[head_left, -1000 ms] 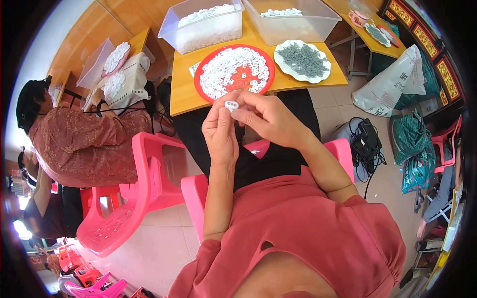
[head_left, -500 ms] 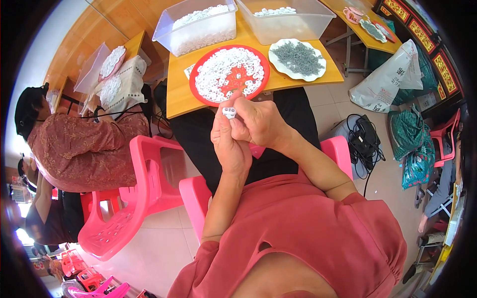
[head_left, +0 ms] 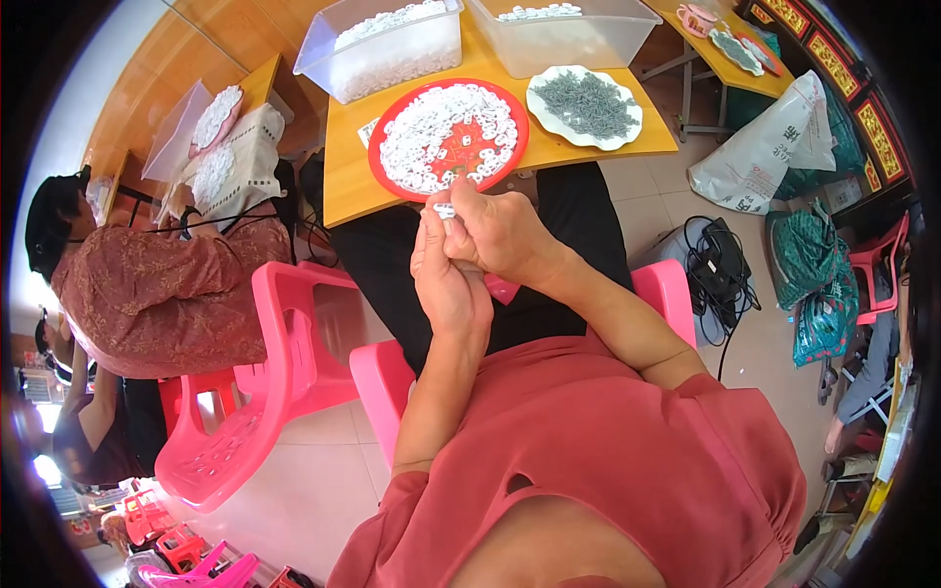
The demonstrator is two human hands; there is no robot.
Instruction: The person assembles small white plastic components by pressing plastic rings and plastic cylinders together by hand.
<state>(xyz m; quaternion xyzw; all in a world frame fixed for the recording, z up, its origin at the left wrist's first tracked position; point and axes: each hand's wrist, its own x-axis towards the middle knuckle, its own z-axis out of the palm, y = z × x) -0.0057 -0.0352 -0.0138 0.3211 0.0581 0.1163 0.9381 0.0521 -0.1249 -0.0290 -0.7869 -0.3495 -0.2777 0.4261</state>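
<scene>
My left hand [head_left: 453,284] is closed, its fingertips pinching a small white plastic piece [head_left: 445,211] with holes in it. My right hand [head_left: 508,237] meets it from the right with curled fingers, thumb and forefinger pressed around the same piece. Whether anything else sits between the right fingers is hidden. Both hands are just off the table's near edge, below a red plate [head_left: 376,162] heaped with similar white pieces [head_left: 420,132]. To its right a scalloped white plate [head_left: 629,135] holds many small grey, screw-like pieces [head_left: 586,103].
Two clear plastic bins [head_left: 377,73] with white pieces stand at the back of the wooden table [head_left: 345,201]. On the left a person [head_left: 167,294] sits by a pink chair [head_left: 279,372]. A white sack [head_left: 760,147] and coiled black cables [head_left: 720,265] are on the right.
Both hands have shifted slightly up and left, and the white piece shows less between the fingers. The table and plates appear a little higher in view.
</scene>
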